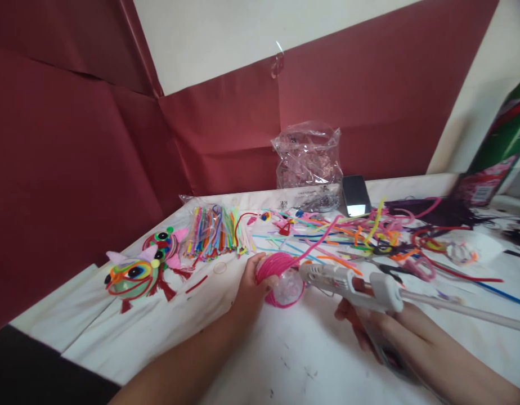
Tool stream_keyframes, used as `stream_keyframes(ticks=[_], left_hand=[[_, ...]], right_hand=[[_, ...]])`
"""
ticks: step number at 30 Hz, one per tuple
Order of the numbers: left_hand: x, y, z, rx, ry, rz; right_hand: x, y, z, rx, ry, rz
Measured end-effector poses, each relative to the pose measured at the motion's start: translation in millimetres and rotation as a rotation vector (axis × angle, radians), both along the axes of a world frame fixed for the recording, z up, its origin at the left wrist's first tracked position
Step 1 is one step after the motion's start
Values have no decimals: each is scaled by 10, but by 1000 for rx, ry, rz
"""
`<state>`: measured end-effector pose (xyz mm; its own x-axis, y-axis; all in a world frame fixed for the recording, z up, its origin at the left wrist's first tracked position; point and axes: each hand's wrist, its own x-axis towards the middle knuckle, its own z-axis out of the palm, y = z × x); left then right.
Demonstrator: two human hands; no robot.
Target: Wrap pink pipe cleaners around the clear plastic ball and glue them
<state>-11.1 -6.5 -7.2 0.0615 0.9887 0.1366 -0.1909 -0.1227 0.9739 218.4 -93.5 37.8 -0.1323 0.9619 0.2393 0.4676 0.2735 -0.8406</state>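
Head view. I find the left hand gripping the pink-wound ball, its fingers closed around the coiled side; the clear side faces the glue gun. The ball is over the middle of the surface, nearer its near edge than its far one. A loose pink strand runs from the coil toward the far right corner.

The right hand grasps the glue gun by its handle. The nozzle is just beside the ball; whether it touches, and whether the trigger is pressed, I cannot tell. A long glue stick projects from the rear.

Toward the left edge I note two decorated figures; behind them, near the far edge, lies a bundle of coloured stems.

In my judgement, the step in hand is gluing the pink winding onto the ball. The next move calls for a steady ball, a fine nozzle approach to the uncovered part, and fingertips clear of hot glue.
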Motion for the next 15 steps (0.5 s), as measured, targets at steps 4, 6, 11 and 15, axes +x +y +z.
stream_keyframes(ticks=[4, 6, 11, 15], left_hand=[[-8, 11, -19, 13, -10, -17], [-8, 10, -21, 26, 5, -10], [-13, -2, -7, 16, 46, -6], [-8, -16, 15, 16, 35, -18]], right_hand=[[3, 3, 20, 10, -41, 50], [5, 10, 38, 27, -61, 31], [14, 25, 118, -87, -143, -25], [22, 21, 105, -106, -145, 9]])
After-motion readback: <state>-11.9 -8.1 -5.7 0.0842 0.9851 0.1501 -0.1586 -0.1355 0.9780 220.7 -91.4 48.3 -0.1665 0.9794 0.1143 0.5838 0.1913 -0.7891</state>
